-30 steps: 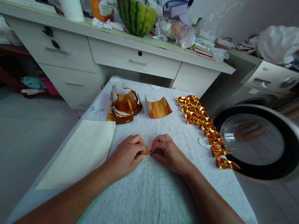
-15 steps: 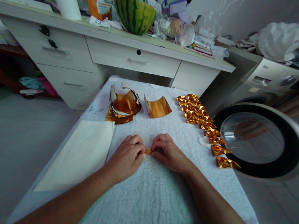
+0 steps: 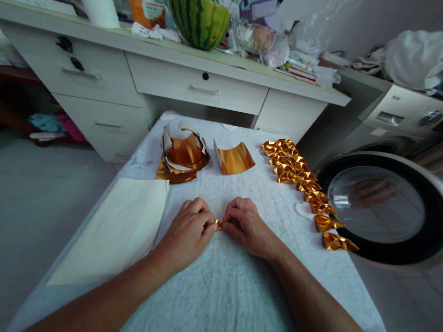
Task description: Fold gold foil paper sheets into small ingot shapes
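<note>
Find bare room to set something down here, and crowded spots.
Bare cloth shows between the single gold sheet and the folded gold pieces, and between those pieces and the right hand. Crowded: far left, under curled gold sheets; far right, where pieces cluster.

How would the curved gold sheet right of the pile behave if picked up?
The gold sheet is probably light, since its edge looks thin. It may spring back into a curl, as its sides bow upward. Its shiny face might feel slippery.

The foil (image 3: pixel 218 225) is gold, the watermelon (image 3: pixel 198 20) striped green.
</note>
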Demonstrator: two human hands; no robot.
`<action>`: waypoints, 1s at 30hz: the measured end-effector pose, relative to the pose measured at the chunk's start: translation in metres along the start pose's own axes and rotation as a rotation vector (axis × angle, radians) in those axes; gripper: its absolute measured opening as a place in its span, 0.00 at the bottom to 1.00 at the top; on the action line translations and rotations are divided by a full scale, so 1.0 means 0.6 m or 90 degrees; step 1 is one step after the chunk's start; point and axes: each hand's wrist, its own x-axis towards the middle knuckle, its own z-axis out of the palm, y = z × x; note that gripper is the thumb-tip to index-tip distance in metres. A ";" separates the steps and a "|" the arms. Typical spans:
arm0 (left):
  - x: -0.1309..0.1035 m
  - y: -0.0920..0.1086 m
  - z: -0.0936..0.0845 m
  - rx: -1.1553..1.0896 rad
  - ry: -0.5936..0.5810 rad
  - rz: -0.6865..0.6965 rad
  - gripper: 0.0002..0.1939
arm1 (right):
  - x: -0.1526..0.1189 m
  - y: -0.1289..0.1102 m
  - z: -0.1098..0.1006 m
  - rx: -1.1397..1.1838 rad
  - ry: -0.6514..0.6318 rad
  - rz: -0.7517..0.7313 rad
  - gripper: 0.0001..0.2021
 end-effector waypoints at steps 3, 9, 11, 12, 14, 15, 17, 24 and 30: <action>-0.002 -0.001 0.001 0.002 0.007 -0.010 0.09 | 0.001 -0.001 0.003 -0.001 0.008 0.013 0.04; -0.003 0.003 0.001 0.032 0.021 -0.011 0.10 | 0.001 -0.002 0.007 -0.005 0.010 0.048 0.04; -0.003 0.004 0.001 0.040 0.024 -0.013 0.10 | 0.001 -0.005 0.006 -0.005 0.006 0.063 0.04; -0.003 0.005 0.001 0.044 0.023 -0.013 0.10 | 0.002 -0.007 0.006 -0.006 0.004 0.071 0.04; -0.002 0.005 0.001 0.053 0.018 -0.011 0.10 | 0.002 -0.011 0.005 -0.006 0.001 0.084 0.04; -0.003 0.005 0.001 0.058 0.013 -0.009 0.10 | 0.003 -0.013 0.004 -0.006 0.000 0.088 0.04; -0.003 0.005 0.000 0.069 0.005 -0.006 0.10 | 0.004 -0.017 0.004 -0.006 0.002 0.094 0.04; -0.005 0.007 0.002 0.107 -0.003 -0.002 0.09 | 0.005 -0.019 0.009 -0.011 0.014 0.103 0.06; -0.002 0.008 0.002 0.129 -0.009 -0.004 0.09 | 0.006 -0.019 0.014 -0.012 0.028 0.107 0.05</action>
